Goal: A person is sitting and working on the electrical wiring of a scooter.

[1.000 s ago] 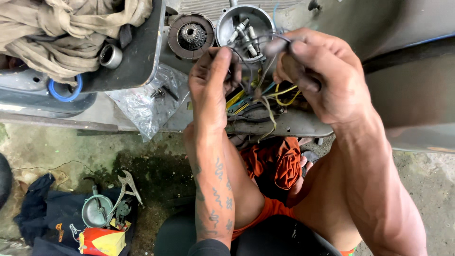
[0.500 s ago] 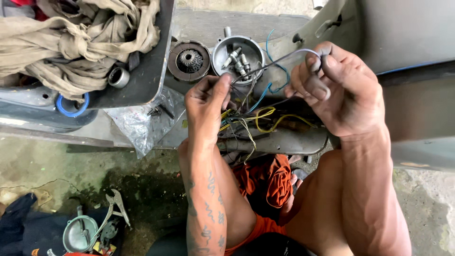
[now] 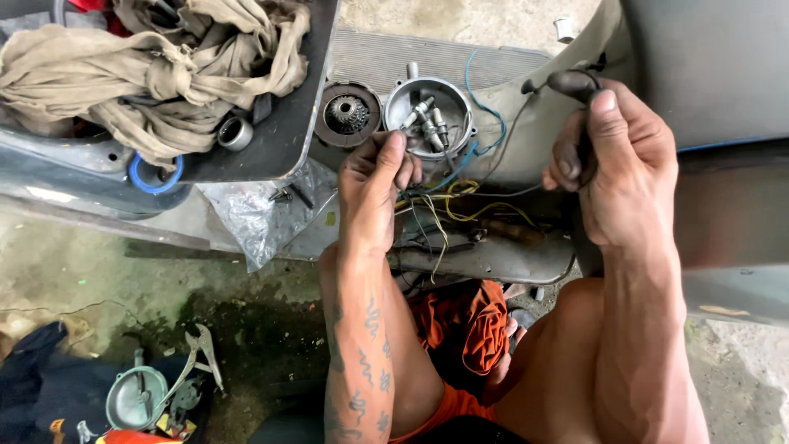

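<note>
My left hand [image 3: 374, 185] pinches a bundle of thin wires [image 3: 448, 201], yellow, blue and grey, above a dark metal frame part [image 3: 485, 255]. My right hand [image 3: 612, 164] is closed around a dark rubber cap [image 3: 575, 82] at the end of a black cable, raised to the right of the wires. A blue wire [image 3: 477, 107] loops from the bundle up past a round grey metal housing [image 3: 427, 115] that holds several spark plugs. A dark round gear part [image 3: 349, 113] lies just left of the housing.
A beige rag [image 3: 156, 66] fills a black tray [image 3: 296, 123] at upper left, with a metal bearing ring [image 3: 235, 131] and a blue ring [image 3: 152, 173]. A clear plastic bag [image 3: 246, 214] hangs below. Pliers [image 3: 197, 362] and a round metal cover [image 3: 136, 399] lie on the dirty floor.
My right hand has moved right and upward, drawing the cable and cap away from the wire bundle. My left hand stays on the wires. The view has shifted slightly.
</note>
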